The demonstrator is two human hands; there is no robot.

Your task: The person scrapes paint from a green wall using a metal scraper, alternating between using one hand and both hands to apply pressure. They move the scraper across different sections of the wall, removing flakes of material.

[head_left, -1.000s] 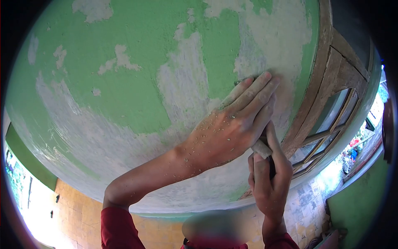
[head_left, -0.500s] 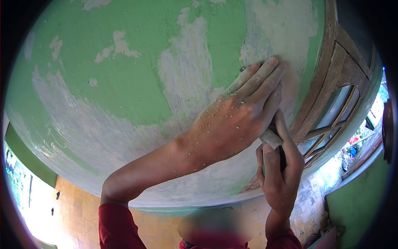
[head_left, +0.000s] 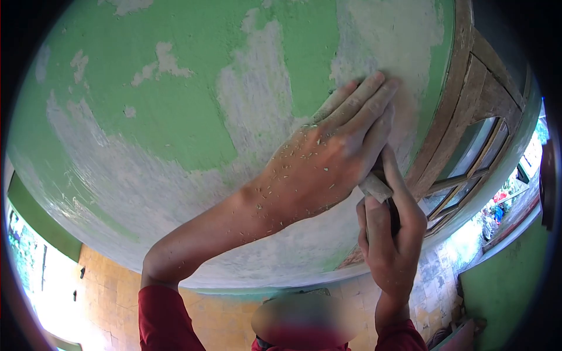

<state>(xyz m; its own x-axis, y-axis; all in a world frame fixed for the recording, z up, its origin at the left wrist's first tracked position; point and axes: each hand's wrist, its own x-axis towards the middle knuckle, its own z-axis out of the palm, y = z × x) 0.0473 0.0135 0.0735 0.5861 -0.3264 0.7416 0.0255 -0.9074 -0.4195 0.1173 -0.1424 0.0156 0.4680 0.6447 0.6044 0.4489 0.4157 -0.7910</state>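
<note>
My right hand (head_left: pixel 395 243) is closed around the handle of a scraper (head_left: pixel 375 188), thumb and index finger along its dusty grey end. My left hand (head_left: pixel 331 149) lies flat across the front of this tool, fingers stretched out and close together, pointing up and to the right against the wall (head_left: pixel 205 105). It hides the scraper's blade. Green paint covers much of the wall, with pale grey-white bare patches between. Small paint flakes cling to the back of my left hand and forearm, and the fingers look dusty.
Right of my hands is a brown wooden frame (head_left: pixel 436 117) with glass panes. Below the wall runs a yellowish tiled floor (head_left: pixel 111 286). Bright openings show at far left and far right. A green wall section (head_left: pixel 503 286) stands at lower right.
Both hands and the scraper have shifted slightly left and up along the wall together. The grip looks the same.
</note>
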